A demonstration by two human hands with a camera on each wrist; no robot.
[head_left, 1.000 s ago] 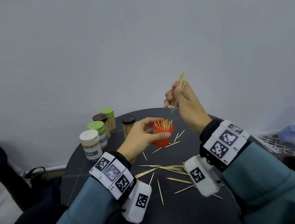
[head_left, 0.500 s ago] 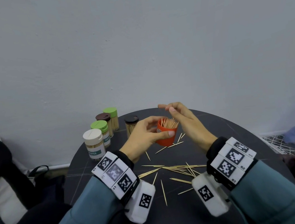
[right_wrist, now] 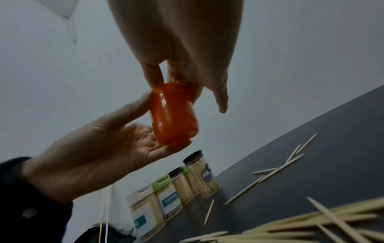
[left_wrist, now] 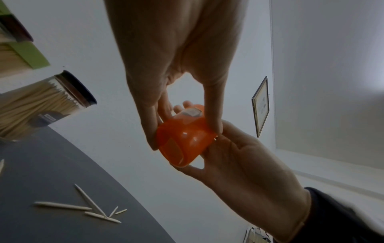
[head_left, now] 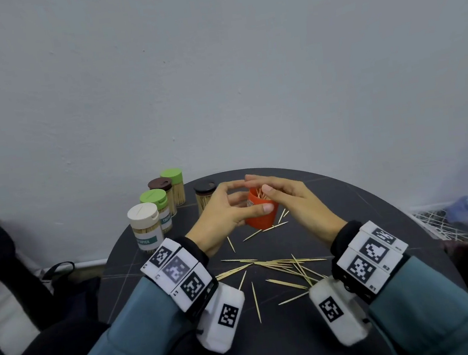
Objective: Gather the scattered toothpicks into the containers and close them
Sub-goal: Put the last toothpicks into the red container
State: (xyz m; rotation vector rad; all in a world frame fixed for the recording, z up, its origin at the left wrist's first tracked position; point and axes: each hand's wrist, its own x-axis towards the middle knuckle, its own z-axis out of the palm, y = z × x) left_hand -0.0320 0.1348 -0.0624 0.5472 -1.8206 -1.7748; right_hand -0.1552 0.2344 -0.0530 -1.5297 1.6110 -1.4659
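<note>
Orange plastic makes the small open container (head_left: 261,214), which the left hand (head_left: 225,213) holds above the dark round bench (head_left: 364,220), thumb on the near side and fingers curled round the far side. It has no lid on, and pale toothpick tips (head_left: 260,195) stand out of its mouth. In the left wrist view the same container (left_wrist: 185,136) is tilted and lifted clear of the bench. The right hand (head_left: 285,200) is at the mouth of the container, its fingers bent down onto the toothpick tips, and the index finger is stretched over the rim. I cannot tell if these fingers pinch the toothpicks or only press on them.

Five closed containers stand at the back left part of the bench, all filled with toothpicks. Nearest is one with a white lid (head_left: 143,215) and a teal label. Behind it are one with a green lid (head_left: 153,196), one with a brown lid (head_left: 160,184) and another with a green lid (head_left: 171,174). A clear container with a dark lid (head_left: 204,187) stands apart from this row, just behind the left hand.

Many loose toothpicks (head_left: 279,266) lie scattered on the bench between the two wrists. A few more (head_left: 275,226) lie just under the orange container.
</note>
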